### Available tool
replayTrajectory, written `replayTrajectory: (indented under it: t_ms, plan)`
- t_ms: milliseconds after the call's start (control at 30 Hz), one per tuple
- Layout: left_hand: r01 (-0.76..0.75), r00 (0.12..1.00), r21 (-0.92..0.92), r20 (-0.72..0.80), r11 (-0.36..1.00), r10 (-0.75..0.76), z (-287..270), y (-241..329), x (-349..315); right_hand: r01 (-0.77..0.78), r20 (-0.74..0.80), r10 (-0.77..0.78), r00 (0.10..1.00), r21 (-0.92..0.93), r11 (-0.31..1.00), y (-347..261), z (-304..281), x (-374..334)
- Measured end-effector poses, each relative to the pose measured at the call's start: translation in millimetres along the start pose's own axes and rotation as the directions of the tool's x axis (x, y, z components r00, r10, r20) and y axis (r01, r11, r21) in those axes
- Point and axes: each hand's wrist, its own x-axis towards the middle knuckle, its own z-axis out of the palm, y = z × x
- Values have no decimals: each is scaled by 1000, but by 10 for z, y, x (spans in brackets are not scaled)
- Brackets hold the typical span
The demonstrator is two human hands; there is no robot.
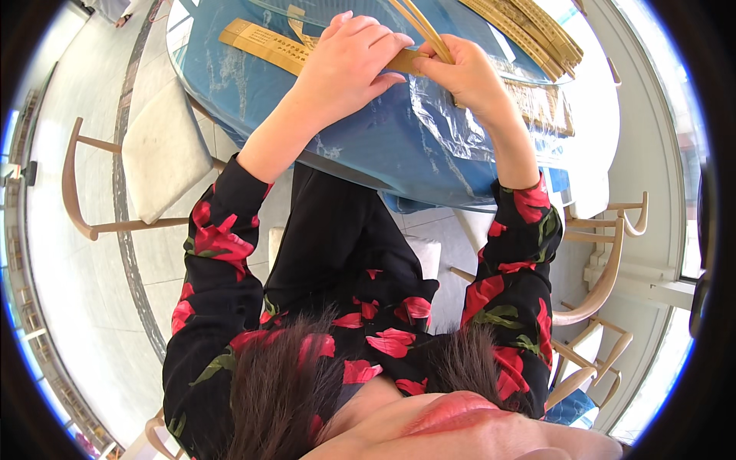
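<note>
1. Blue sheeting covers the table (201, 69), which fills the view's top from eleven to one o'clock; a white-seated chair (165, 149) stands off its edge at about ten.
2. Left hand (349, 65) lies over the table, fingers bent, with a narrow gap between fingertips and thumb. Whether it grips firmly I cannot tell, as its back hides the palm.
3. From that hand, the yellow strip (264, 46) lies between nine and ten o'clock, its near end hidden beneath the hand. Its long axis runs roughly from ten to four, so the left is the nearer hand.
4. Right hand (460, 69) is closed: it holds thin yellow slats (418, 24) that point toward eleven, and its thumb side pinches a brownish tab (405, 61).
5. Between the two hands sits that tab, at nine o'clock from the right hand and three from the left. Whether it joins the strip is hidden.
6. Around the right hand, a bundle (529, 34) of yellow slats lies at two o'clock; clear plastic (445, 123) lies at six, partly behind the wrist.
</note>
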Motion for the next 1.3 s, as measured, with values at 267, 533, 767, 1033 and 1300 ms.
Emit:
replayTrajectory:
  t_ms: [267,533,767,1033,1300]
  plan:
    - [-45,999,-187,2,981,46,9,-119,-5,52,82,-44,996,-107,993,57,-3,13]
    - [75,997,80,-22,994,-74,-22,-59,-22,139,-127,-172,977,-237,962,53,-29,-21]
    - [532,831,545,-190,649,-522,-263,-351,-48,22,-315,-47,948,-83,996,98,-312,-35]
    - [-56,988,354,-117,934,103,76,233,235,69,-115,-76,991,-60,996,127,-153,-7]
    - [-19,983,166,-175,986,48,194,236,113,89,-73,-95,993,-86,992,126,-78,-19]
